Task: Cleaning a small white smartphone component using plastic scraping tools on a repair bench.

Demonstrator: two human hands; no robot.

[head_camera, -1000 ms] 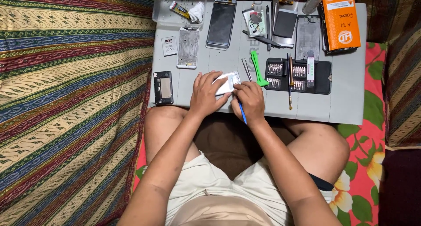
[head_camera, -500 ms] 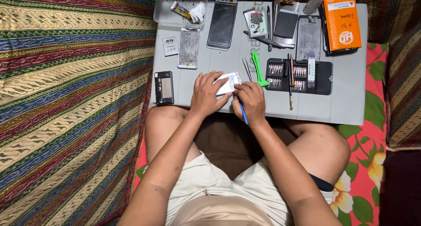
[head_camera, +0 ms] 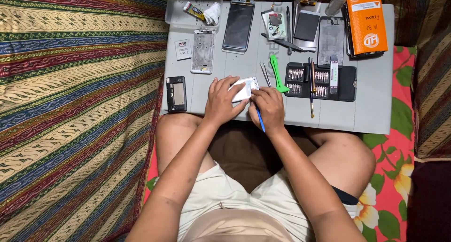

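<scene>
White phone (head_camera: 245,88) under curled left hand (head_camera: 221,100), right hand (head_camera: 268,108) pinching blue tool (head_camera: 260,119)

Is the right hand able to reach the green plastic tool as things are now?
Probably yes. The green plastic tool lies on the grey table just beyond the right hand, with nothing between them. But that hand already holds a blue tool against the white phone.

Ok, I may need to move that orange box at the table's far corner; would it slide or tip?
The orange box lies flat, so it would probably slide, not tip. It partly rests on a dark phone part, so it may rock. It looks like light cardboard.
</scene>
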